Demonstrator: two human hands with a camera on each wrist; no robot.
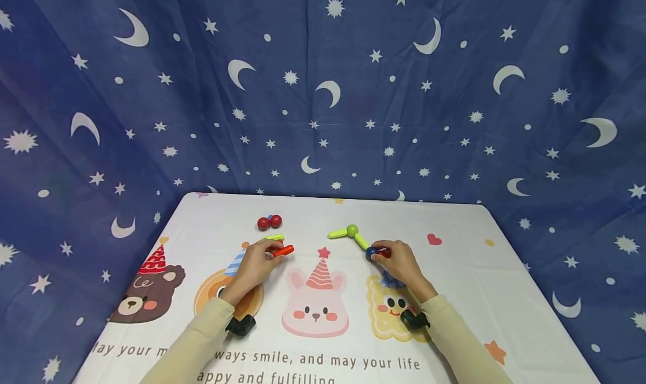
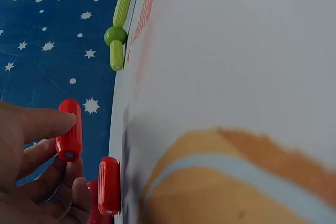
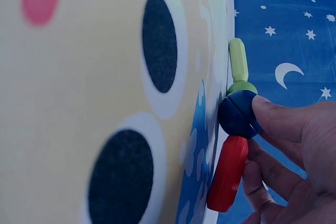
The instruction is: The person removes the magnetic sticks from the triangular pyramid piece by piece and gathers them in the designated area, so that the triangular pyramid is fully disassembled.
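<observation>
My left hand (image 1: pixel 256 266) pinches a red rod (image 2: pixel 70 129) between thumb and fingers, held above the table. A second red rod (image 2: pixel 109 184) lies on the tabletop just below that hand. My right hand (image 1: pixel 402 260) grips a dark blue ball (image 3: pixel 239 114) with thumb and fingers. One red rod (image 3: pixel 228 174) joins the blue ball on its near side. From the ball's other side runs a yellow-green rod (image 1: pixel 361 241), then a green ball (image 1: pixel 352 230), then another yellow-green rod (image 1: pixel 337 234), making a bent chain on the table.
Two dark red balls (image 1: pixel 263 223) sit behind the left hand with a small blue piece (image 1: pixel 270 218) between them. Beside that hand's fingers lies a loose yellow-green rod (image 1: pixel 275 237). A white printed cloth (image 1: pixel 504 294) covers the table; a starry blue curtain (image 1: pixel 353 103) hangs behind.
</observation>
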